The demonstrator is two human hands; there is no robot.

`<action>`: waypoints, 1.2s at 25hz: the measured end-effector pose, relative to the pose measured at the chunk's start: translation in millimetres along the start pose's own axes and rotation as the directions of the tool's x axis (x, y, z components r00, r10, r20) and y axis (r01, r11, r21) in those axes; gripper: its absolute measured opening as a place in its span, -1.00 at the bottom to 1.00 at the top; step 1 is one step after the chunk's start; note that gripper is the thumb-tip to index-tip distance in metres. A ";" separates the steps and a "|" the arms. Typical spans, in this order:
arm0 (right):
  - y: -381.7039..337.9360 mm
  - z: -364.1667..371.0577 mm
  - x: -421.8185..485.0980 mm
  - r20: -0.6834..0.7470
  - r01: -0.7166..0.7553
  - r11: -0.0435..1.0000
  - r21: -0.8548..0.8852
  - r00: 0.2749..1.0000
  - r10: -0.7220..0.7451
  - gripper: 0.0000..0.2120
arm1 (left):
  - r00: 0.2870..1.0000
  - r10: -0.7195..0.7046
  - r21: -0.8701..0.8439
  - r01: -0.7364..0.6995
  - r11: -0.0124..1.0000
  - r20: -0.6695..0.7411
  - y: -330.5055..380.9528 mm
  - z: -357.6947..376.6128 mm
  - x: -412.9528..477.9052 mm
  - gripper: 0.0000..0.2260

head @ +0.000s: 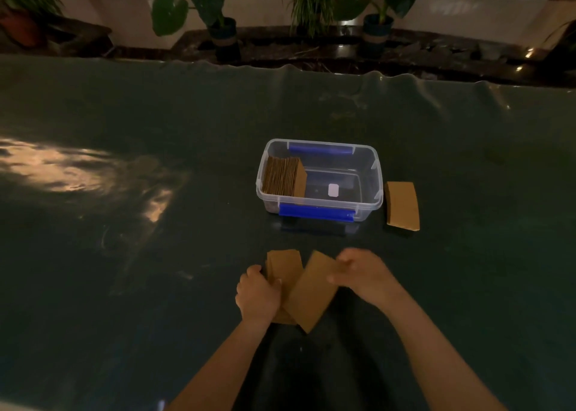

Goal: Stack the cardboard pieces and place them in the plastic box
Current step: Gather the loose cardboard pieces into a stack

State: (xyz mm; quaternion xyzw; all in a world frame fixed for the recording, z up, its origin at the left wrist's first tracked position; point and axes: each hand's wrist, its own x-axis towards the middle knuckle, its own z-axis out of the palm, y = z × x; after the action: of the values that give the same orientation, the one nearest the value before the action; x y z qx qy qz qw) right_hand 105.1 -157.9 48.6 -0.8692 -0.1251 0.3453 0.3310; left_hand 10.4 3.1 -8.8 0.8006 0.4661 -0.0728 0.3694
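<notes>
A clear plastic box (371, 174) with blue clips stands mid-table; a stack of brown cardboard pieces (282, 176) leans on edge against its left wall. Another cardboard pile (402, 205) lies flat on the table right of the box. Near me, my left hand (257, 295) grips a small bundle of cardboard pieces (284, 267) from its left side. My right hand (363, 275) pinches the upper right edge of a single tilted cardboard piece (311, 292) that rests against that bundle.
The table wears a dark green, glossy cover (124, 255) with a wavy far edge. Potted plants (218, 15) stand on a ledge beyond it. A light glare (62, 167) shows on the left of the cover.
</notes>
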 end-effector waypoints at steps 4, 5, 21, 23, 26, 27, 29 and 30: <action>-40.4 28.1 56.0 0.116 0.117 0.974 -0.194 0.989 -0.096 -0.83 | 0.985 0.071 0.029 -0.067 0.997 -0.154 -10.9 -6.3 -15.4 -0.57; -41.6 34.2 64.5 0.107 0.143 0.943 -0.300 0.988 -0.116 -0.77 | 0.980 0.093 0.055 -0.084 0.995 -0.177 -16.0 -6.2 -23.5 -0.50; -55.1 39.3 91.9 0.494 0.398 0.652 -0.645 0.868 -0.041 -0.54 | 0.938 0.345 0.472 -0.298 0.830 -0.015 -41.5 22.7 -61.1 -0.26; -54.1 38.6 89.0 0.510 0.420 0.634 -0.649 0.859 -0.047 -0.54 | 0.935 0.355 0.436 -0.322 0.840 0.008 -43.3 20.5 -62.9 -0.23; -47.1 34.3 77.8 0.478 0.476 0.654 -0.587 0.856 -0.194 -0.63 | 0.940 0.337 0.294 -0.308 0.905 -0.050 -45.8 16.0 -65.7 -0.24; -42.5 31.5 72.1 0.449 0.498 0.665 -0.557 0.854 -0.264 -0.67 | 0.948 0.300 0.228 -0.270 0.935 -0.108 -45.8 14.9 -64.9 -0.27; -29.7 24.5 60.4 0.368 0.539 0.683 -0.493 0.841 -0.397 -0.71 | 0.957 0.219 0.151 -0.192 0.970 -0.190 -44.0 13.5 -62.1 -0.39; -21.1 20.5 54.7 0.327 0.555 0.686 -0.470 0.832 -0.449 -0.72 | 0.957 0.215 0.156 -0.187 0.970 -0.193 -41.3 15.3 -61.5 -0.45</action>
State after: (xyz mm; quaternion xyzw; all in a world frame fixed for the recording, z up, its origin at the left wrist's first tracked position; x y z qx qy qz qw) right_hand 131.3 -107.7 23.1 -0.8219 -0.4824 0.2696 0.1379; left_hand -53.3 -37.5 -13.0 0.8705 0.4122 0.0180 0.2685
